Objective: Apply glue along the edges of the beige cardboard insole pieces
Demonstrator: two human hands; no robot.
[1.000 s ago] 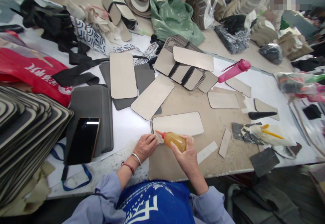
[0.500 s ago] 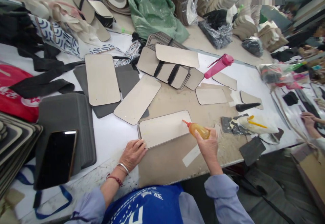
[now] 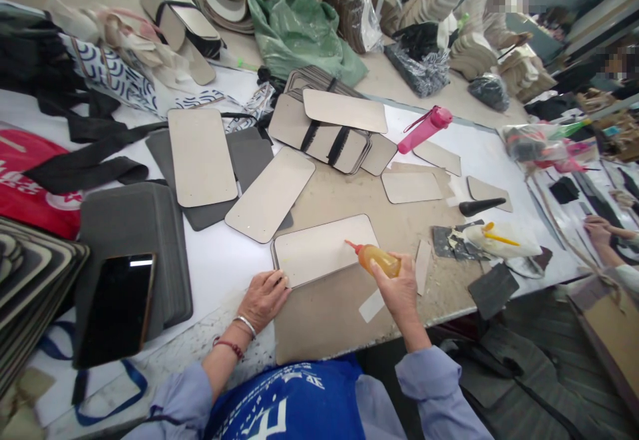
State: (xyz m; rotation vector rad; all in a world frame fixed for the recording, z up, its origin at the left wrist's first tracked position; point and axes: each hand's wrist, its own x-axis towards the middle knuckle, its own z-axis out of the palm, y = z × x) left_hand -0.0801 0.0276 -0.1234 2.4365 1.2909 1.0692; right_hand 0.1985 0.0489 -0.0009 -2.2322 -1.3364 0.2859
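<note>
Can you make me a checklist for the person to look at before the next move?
1. Right hand has hold of the amber bottle: ok.
2. The bottle's red tip points over the pale board: ok.
3. Tip touching the board: cannot tell.
4. Left hand has its fingers at the board's near left corner: ok.
5. Phone apart from that board, on the dark stack: ok.
6. How easily the bottle squeezes: cannot tell.
</note>
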